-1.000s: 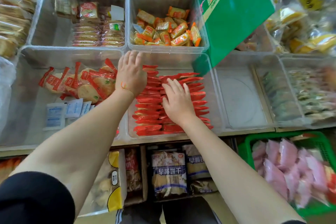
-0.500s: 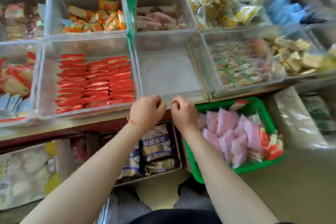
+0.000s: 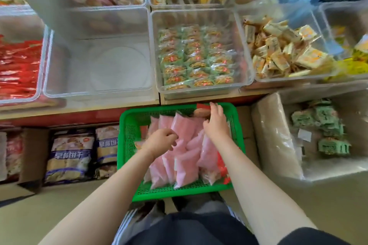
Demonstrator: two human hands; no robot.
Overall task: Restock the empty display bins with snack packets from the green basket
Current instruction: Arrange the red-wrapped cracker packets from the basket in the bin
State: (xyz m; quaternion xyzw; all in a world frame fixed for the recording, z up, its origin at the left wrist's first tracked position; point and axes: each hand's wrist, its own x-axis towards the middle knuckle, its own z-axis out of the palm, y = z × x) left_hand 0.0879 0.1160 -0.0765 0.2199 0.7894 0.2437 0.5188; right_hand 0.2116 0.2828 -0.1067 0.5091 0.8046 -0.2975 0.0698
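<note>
Green basket (image 3: 127,135) under both hands, packed with pink snack packets (image 3: 185,135). Left hand (image 3: 159,141) curled, fingertips on pink packet; whether it pinches, cannot tell. Right hand (image 3: 216,123) fingers fairly straight, resting on packets at far end. Beyond hands: empty clear bin (image 3: 99,61). Right of it, bin of green-wrapped snacks (image 3: 197,55). Left of left hand: carton of biscuit bags (image 3: 69,155).

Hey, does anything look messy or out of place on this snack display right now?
Mostly tidy. The yellow packets lie jumbled in their bin, unlike the neat rows of green packets beside them. One clear bin stands empty.
</note>
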